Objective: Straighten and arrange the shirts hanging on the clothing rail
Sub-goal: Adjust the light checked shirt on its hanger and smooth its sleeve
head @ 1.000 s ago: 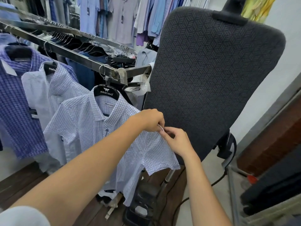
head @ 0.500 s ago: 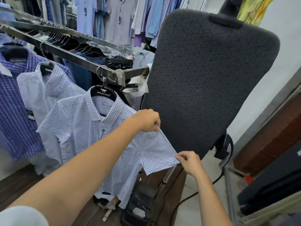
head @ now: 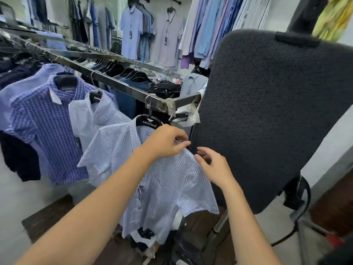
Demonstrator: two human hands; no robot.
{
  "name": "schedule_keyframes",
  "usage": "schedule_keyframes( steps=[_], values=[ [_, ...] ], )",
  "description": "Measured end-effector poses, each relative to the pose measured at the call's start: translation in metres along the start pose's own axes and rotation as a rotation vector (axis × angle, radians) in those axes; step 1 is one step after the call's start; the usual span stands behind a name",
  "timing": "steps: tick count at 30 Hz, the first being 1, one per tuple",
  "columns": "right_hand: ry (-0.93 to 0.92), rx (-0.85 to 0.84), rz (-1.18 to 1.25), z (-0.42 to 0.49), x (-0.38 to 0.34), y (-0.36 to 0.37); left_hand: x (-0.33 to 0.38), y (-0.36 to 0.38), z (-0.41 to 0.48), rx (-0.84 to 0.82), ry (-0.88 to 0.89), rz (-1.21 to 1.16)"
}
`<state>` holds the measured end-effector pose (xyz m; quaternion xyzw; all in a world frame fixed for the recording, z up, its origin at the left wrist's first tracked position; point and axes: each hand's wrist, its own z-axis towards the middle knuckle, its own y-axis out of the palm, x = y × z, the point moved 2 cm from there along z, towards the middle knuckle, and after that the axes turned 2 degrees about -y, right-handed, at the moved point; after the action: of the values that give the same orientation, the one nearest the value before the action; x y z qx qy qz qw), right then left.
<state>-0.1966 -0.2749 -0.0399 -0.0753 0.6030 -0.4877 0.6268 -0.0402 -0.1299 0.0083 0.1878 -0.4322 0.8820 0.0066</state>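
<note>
- Step in hand, as I read it: straightening the front shirt (head: 168, 186), working on the shoulder and sleeve on the side next to the dark padded board (head: 277, 115).
- Front shirt hangs on a black hanger (head: 150, 121) at the near end of the clothing rail (head: 118, 87). A white shirt (head: 91, 119) and a purple check shirt (head: 47, 134) hang behind it on the same rail.
- Left grip (head: 164, 143) pinches the shirt's shoulder fabric, just below the hanger.
- Right grip (head: 214, 168) holds nothing, fingers loosely curled. Its fingertips sit at the shoulder edge, just beside the left grip. Can't tell if they touch the cloth.
- The shoulder is in the left grip's pinch, the sleeve drops away below the right grip, and the hem is well below both.
- Next move likely calls for the right grip to take the sleeve and smooth it downward while the left grip steadies the shoulder. Pull lightly so the hanger stays on the rail.
- The board stands close to that sleeve, so there's little room on that side.
</note>
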Motion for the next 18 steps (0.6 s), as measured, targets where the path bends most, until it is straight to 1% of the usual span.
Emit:
schedule_keyframes(
  steps=[2, 4, 6, 7, 9, 11, 15, 16, 18],
  values=[
    [-0.047, -0.03, 0.007, 0.014, -0.02, 0.011, -0.009, -0.02, -0.02, 0.168, -0.008, -0.022],
    [-0.071, -0.082, 0.01, 0.025, -0.036, 0.023, -0.028, -0.037, -0.042, 0.341, -0.063, -0.004],
    [-0.087, -0.104, -0.004, 0.033, -0.049, 0.035, -0.054, -0.053, -0.06, 0.438, -0.167, 0.063],
    [-0.1, -0.09, -0.021, 0.037, -0.055, 0.041, -0.069, -0.06, -0.066, 0.452, -0.242, 0.098],
    [-0.109, -0.042, -0.054, 0.044, -0.065, 0.051, -0.096, -0.072, -0.071, 0.411, -0.381, 0.141],
    [-0.106, -0.006, -0.076, 0.05, -0.072, 0.059, -0.119, -0.079, -0.07, 0.276, -0.443, 0.13],
    [-0.105, 0.051, -0.082, 0.058, -0.073, 0.073, -0.135, -0.085, -0.061, -0.004, -0.438, 0.057],
    [-0.104, 0.059, -0.078, 0.06, -0.073, 0.076, -0.138, -0.084, -0.059, -0.043, -0.439, 0.039],
    [-0.11, 0.076, -0.085, 0.063, -0.071, 0.082, -0.145, -0.084, -0.057, -0.086, -0.42, 0.088]
  ],
)
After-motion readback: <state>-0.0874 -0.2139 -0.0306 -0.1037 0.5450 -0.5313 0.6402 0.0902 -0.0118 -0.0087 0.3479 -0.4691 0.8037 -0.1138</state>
